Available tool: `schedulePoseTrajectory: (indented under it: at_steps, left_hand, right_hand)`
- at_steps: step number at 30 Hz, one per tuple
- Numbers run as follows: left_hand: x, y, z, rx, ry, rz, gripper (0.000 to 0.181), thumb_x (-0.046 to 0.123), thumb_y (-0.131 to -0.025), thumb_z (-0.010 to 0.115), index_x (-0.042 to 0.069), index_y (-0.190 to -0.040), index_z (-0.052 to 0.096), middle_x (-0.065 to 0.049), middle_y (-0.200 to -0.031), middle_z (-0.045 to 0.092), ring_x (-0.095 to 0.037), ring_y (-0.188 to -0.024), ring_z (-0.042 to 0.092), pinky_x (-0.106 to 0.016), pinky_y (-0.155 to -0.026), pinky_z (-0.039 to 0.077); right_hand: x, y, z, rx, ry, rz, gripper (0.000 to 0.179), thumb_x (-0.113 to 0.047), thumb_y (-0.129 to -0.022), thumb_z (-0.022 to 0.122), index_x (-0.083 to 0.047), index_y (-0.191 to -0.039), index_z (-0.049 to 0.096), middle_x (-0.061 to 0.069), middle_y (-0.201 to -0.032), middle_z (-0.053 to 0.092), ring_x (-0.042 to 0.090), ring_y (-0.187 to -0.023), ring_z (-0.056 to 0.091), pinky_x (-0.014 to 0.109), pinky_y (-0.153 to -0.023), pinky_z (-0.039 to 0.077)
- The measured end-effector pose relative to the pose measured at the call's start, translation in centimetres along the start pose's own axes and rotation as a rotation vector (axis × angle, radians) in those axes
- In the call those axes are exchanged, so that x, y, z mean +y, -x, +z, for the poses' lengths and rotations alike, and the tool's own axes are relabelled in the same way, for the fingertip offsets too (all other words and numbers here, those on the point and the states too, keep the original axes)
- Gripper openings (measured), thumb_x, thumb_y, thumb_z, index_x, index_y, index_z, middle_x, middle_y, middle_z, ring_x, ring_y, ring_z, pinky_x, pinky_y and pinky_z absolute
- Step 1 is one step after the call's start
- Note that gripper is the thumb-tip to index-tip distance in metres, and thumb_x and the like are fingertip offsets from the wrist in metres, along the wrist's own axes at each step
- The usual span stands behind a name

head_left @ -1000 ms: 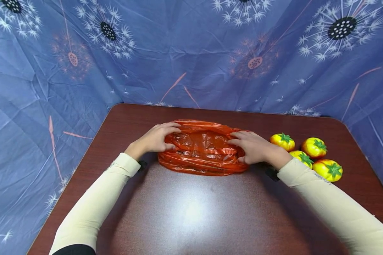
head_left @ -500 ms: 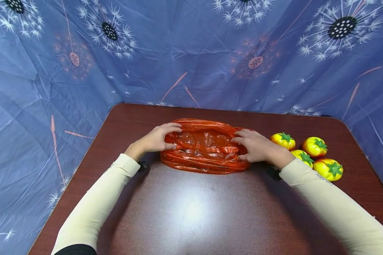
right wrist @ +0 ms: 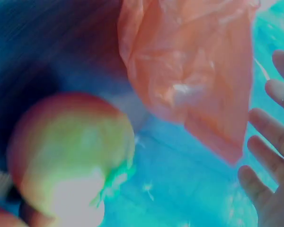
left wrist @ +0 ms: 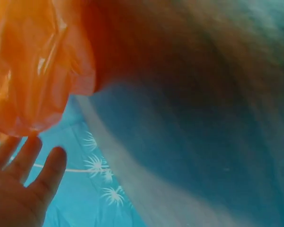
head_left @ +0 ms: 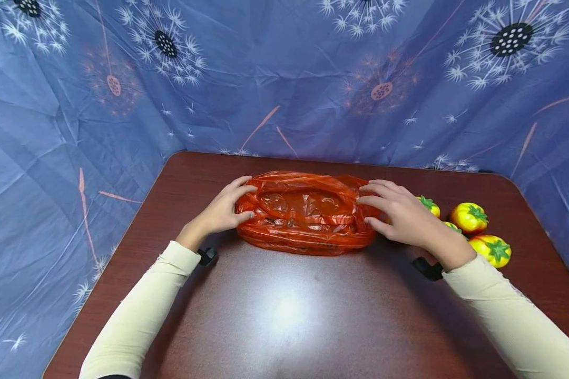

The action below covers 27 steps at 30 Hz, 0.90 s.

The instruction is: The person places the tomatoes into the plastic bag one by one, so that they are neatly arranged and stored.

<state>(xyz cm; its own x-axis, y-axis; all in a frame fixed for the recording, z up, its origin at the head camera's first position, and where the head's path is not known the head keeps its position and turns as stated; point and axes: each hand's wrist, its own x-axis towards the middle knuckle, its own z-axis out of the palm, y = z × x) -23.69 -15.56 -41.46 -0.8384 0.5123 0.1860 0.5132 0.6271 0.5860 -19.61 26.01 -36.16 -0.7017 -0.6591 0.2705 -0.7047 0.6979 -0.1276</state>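
An orange-red plastic bag (head_left: pixel 303 243) sits in the far middle of the table, its mouth spread and facing up. At the bag's left side is my left hand (head_left: pixel 218 210), fingers loosely extended; in the left wrist view its fingertips (left wrist: pixel 34 142) meet or nearly meet the plastic. My right hand (head_left: pixel 405 218) is by the bag's right side with fingers spread, and in the right wrist view a narrow gap separates most fingers from the bag (right wrist: pixel 194 71). Several yellow-and-red tomatoes (head_left: pixel 468 218) with green leafy tops lie beyond the right hand, some partly hidden behind it.
The dark reddish-brown table (head_left: pixel 284 337) has a bright glare spot at its front middle. A blue curtain (head_left: pixel 303 79) with dandelion prints hangs behind and along both sides. One tomato (right wrist: pixel 71 146) looms close in the right wrist view.
Both hands have loosened and drawn outward from the bag, the left to the left, the right to the right. The bag's mouth looks a little wider. The right hand now covers more of the tomatoes.
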Motion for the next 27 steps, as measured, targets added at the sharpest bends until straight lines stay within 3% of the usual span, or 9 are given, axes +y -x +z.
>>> schedulePoseTrajectory:
  at_steps: [5,13,18,27]
  left_hand:
    - [-0.4,0.9,0.1,-0.049,0.006,0.021,0.073,0.02,-0.079,0.08,0.002,-0.142,0.049,-0.017,-0.163,0.025,-0.039,-0.149,0.028,-0.059,-0.119,0.026]
    - [0.0,1.5,-0.1,-0.077,-0.058,0.106,0.084,0.03,-0.071,0.087,0.008,-0.144,0.05,-0.011,-0.164,0.027,-0.034,-0.148,0.031,-0.056,-0.118,0.03]
    - [0.5,1.9,-0.4,-0.051,-0.104,0.113,0.084,0.031,-0.069,0.088,0.009,-0.142,0.052,-0.008,-0.162,0.031,-0.032,-0.147,0.033,-0.055,-0.117,0.032]
    - [0.9,1.3,-0.4,-0.129,-0.251,0.107,0.08,0.04,-0.074,0.084,0.012,-0.142,0.054,-0.006,-0.161,0.034,-0.031,-0.147,0.035,-0.06,-0.113,0.035]
  right_hand:
    - [0.8,2.4,-1.2,0.047,-0.008,0.07,0.042,-0.014,-0.08,0.078,-0.008,-0.121,0.068,0.017,-0.137,0.057,0.04,-0.134,0.043,0.062,-0.105,0.035]
    - [2.1,6.2,-1.7,0.026,-0.035,0.214,0.047,-0.015,-0.079,0.08,-0.011,-0.124,0.067,0.017,-0.143,0.052,0.04,-0.134,0.041,0.063,-0.104,0.035]
    - [2.5,7.0,-1.5,0.026,-0.056,0.241,0.047,-0.016,-0.08,0.08,-0.013,-0.125,0.067,0.016,-0.144,0.051,0.04,-0.136,0.039,0.063,-0.105,0.034]
    - [2.5,7.4,-1.4,0.009,-0.07,0.272,0.046,-0.015,-0.081,0.079,-0.01,-0.125,0.066,0.018,-0.145,0.049,0.041,-0.134,0.039,0.063,-0.103,0.034]
